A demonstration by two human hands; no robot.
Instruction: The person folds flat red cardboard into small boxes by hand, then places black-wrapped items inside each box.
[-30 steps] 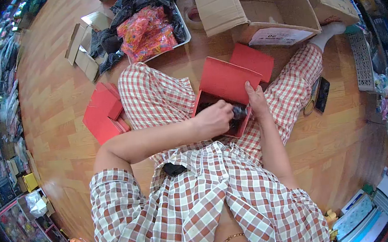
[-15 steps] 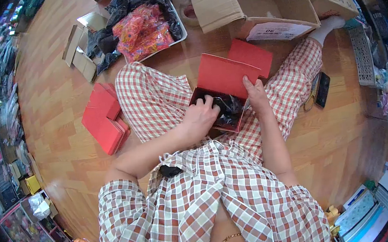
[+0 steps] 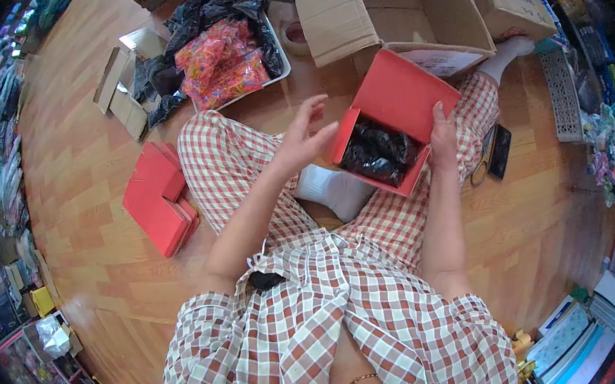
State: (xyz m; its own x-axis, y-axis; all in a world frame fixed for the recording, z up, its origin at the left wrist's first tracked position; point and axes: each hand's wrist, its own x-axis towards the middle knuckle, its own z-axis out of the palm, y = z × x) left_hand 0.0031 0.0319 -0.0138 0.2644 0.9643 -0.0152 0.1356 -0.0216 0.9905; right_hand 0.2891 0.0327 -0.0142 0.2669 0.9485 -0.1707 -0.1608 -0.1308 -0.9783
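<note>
A red cardboard box with its lid raised is tilted above my right leg. My right hand grips its right side, with the thumb along the edge near the lid. Inside the box lies a bundle of shiny black plastic. My left hand is held just off the box's left side, empty, fingers spread. On the floor beyond my left knee are folded red cardboard pieces, stacked together.
A white tray ahead holds black plastic and orange-pink packets. Beside it stands a large open cardboard carton. A phone and scissors lie to my right. Stocked shelves line both sides.
My left hand has come out of the box and moved up and left. The box has shifted right and forward in my right hand, with its lid swung further open.
</note>
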